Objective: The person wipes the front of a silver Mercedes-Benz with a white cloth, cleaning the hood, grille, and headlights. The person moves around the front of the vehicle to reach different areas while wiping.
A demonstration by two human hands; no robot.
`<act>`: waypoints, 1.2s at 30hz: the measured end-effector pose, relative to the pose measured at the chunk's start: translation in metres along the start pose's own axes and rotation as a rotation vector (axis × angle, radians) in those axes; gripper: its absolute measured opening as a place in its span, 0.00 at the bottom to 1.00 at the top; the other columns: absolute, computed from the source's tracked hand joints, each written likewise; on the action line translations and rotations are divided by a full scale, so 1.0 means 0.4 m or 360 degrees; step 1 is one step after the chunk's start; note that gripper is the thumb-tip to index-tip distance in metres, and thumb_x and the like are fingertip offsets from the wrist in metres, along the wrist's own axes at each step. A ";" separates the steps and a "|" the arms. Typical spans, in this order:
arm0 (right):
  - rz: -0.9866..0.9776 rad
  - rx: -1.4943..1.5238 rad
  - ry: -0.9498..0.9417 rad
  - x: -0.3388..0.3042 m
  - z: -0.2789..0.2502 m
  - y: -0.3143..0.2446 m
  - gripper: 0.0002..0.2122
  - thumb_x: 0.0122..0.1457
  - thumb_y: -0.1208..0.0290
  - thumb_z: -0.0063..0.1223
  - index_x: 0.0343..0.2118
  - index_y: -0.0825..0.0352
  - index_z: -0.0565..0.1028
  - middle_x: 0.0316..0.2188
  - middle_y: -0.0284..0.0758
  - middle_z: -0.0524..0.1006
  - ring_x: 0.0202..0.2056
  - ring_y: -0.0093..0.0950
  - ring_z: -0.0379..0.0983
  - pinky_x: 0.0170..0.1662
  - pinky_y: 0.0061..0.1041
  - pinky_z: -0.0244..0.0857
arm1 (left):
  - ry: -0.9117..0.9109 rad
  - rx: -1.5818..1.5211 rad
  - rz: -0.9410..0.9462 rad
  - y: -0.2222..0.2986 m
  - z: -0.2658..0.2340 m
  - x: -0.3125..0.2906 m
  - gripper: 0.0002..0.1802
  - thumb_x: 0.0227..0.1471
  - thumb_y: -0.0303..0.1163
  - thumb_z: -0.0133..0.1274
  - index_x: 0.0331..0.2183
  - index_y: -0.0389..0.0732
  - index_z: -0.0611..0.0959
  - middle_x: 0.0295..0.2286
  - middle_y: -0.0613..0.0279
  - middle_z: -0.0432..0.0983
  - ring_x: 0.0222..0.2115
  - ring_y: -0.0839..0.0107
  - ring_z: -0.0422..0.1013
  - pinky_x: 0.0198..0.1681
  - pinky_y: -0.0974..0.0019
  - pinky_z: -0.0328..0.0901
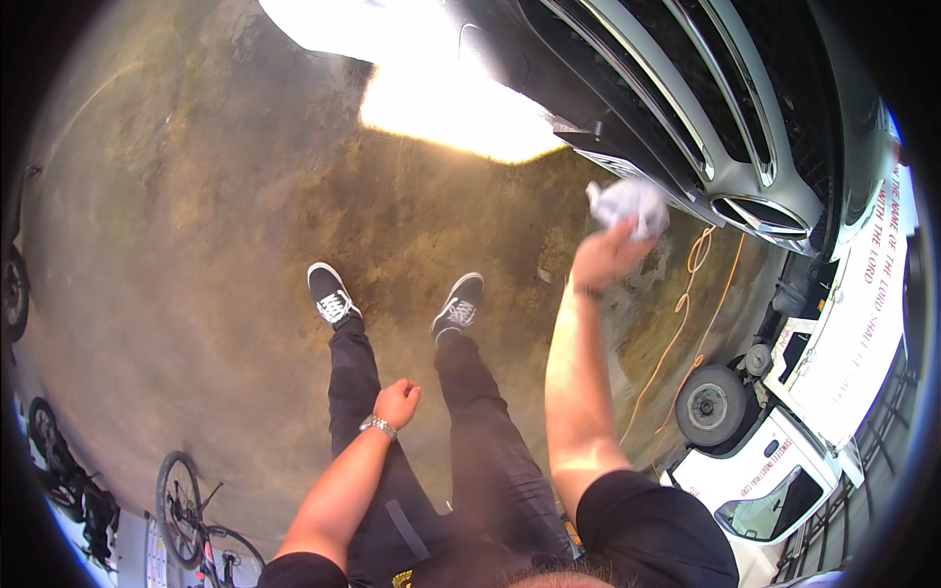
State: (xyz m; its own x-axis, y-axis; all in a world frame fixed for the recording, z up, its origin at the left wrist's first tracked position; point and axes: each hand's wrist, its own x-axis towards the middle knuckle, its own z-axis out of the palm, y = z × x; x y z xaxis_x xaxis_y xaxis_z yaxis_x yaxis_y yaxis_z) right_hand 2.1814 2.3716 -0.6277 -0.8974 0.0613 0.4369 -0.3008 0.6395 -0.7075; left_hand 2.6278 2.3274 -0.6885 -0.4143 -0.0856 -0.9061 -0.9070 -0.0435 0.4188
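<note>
A crumpled white cloth (627,203), smeared by motion, is in my right hand (608,257), with the arm stretched out forward and to the right. Just beyond it stands the front of a dark vehicle with a silver-trimmed grille (730,162) and a plate on its bumper. The cloth overlaps the lower bumper edge in view; whether it touches cannot be told. My left hand (397,403), with a metal watch (378,425) on its wrist, hangs over my left leg. Its fingers are curled in, and nothing shows in them.
An orange cord (683,302) trails over the stained concrete floor (216,265) on the right. Past it stands a white truck (784,461) with a dark wheel (712,406). A bicycle (181,510) and a motorcycle (69,470) are at the lower left. Bright glare covers the far floor.
</note>
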 end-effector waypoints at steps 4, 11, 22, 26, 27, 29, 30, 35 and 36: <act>-0.0579 -0.0704 0.0318 0.133 0.327 -0.220 0.21 0.66 0.70 0.52 0.56 0.80 0.67 0.58 0.57 0.63 0.56 0.51 0.65 0.57 0.44 0.66 | 0.0025 0.0057 -0.0019 -0.011 -0.011 0.007 0.18 0.58 0.45 0.55 0.40 0.42 0.86 0.35 0.49 0.84 0.38 0.52 0.81 0.45 0.54 0.73; -0.0426 0.0188 -0.0034 -0.028 0.526 -0.587 0.30 0.56 0.75 0.55 0.63 0.71 0.67 0.63 0.56 0.62 0.60 0.53 0.62 0.63 0.48 0.56 | 0.0060 -0.0029 -0.0003 0.013 -0.006 0.025 0.17 0.57 0.44 0.55 0.39 0.42 0.87 0.34 0.50 0.84 0.38 0.52 0.81 0.44 0.54 0.73; -0.1463 -0.0903 -0.0611 0.223 0.206 -0.253 0.20 0.50 0.71 0.67 0.46 0.69 0.79 0.52 0.38 0.72 0.53 0.43 0.70 0.56 0.42 0.67 | 0.0063 0.0018 -0.0042 0.002 0.014 0.038 0.17 0.57 0.45 0.55 0.38 0.43 0.87 0.34 0.49 0.84 0.38 0.49 0.80 0.45 0.52 0.73; -0.1247 -0.0575 -0.0954 0.257 0.017 -0.193 0.14 0.61 0.69 0.59 0.46 0.72 0.78 0.49 0.45 0.72 0.50 0.43 0.71 0.52 0.38 0.68 | 0.0029 -0.0256 -0.0006 0.026 0.039 0.052 0.16 0.57 0.45 0.57 0.38 0.43 0.87 0.33 0.50 0.84 0.37 0.50 0.80 0.43 0.53 0.72; -0.1129 -0.0488 -0.1047 0.245 -0.037 -0.192 0.13 0.65 0.68 0.56 0.46 0.72 0.78 0.47 0.45 0.75 0.48 0.40 0.73 0.50 0.36 0.68 | 0.0092 -0.0301 0.0062 0.030 0.043 0.056 0.16 0.57 0.44 0.57 0.38 0.44 0.87 0.33 0.51 0.84 0.37 0.51 0.80 0.43 0.54 0.72; 0.0274 0.0033 -0.1343 0.181 -0.100 -0.192 0.16 0.70 0.62 0.51 0.47 0.73 0.78 0.43 0.42 0.80 0.42 0.33 0.77 0.46 0.31 0.70 | 0.0127 -0.0425 0.0007 0.034 0.046 0.070 0.15 0.57 0.44 0.57 0.38 0.44 0.87 0.33 0.51 0.84 0.37 0.51 0.80 0.43 0.54 0.72; 0.1205 -0.0059 -0.1327 0.167 -0.112 -0.202 0.21 0.71 0.57 0.50 0.49 0.74 0.77 0.42 0.39 0.82 0.39 0.28 0.79 0.44 0.30 0.72 | 0.0139 -0.0484 -0.0017 0.035 0.048 0.079 0.15 0.57 0.44 0.57 0.37 0.44 0.87 0.33 0.51 0.84 0.37 0.51 0.80 0.43 0.54 0.72; 0.1984 0.0081 -0.1850 0.032 -0.045 -0.340 0.22 0.70 0.53 0.50 0.51 0.72 0.75 0.44 0.39 0.81 0.42 0.30 0.80 0.46 0.32 0.75 | 0.0314 -0.0603 -0.0039 0.028 0.019 0.102 0.15 0.56 0.44 0.57 0.36 0.43 0.87 0.34 0.48 0.83 0.38 0.49 0.79 0.43 0.51 0.71; 0.1890 0.0107 -0.1891 0.045 -0.011 -0.399 0.22 0.70 0.55 0.49 0.52 0.72 0.74 0.45 0.39 0.81 0.41 0.32 0.81 0.47 0.34 0.76 | 0.0361 -0.0598 -0.0041 0.027 0.010 0.099 0.15 0.56 0.44 0.57 0.36 0.43 0.87 0.34 0.48 0.83 0.38 0.49 0.79 0.43 0.51 0.71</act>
State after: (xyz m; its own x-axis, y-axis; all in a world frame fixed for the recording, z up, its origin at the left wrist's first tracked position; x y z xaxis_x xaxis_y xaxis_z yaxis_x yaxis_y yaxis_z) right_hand 2.2148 2.2738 -0.5045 -0.3414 -0.1400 -0.9294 0.6904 0.6337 -0.3491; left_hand 2.6013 2.3274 -0.7202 -0.3270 -0.2944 -0.8980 -0.8089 -0.4041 0.4270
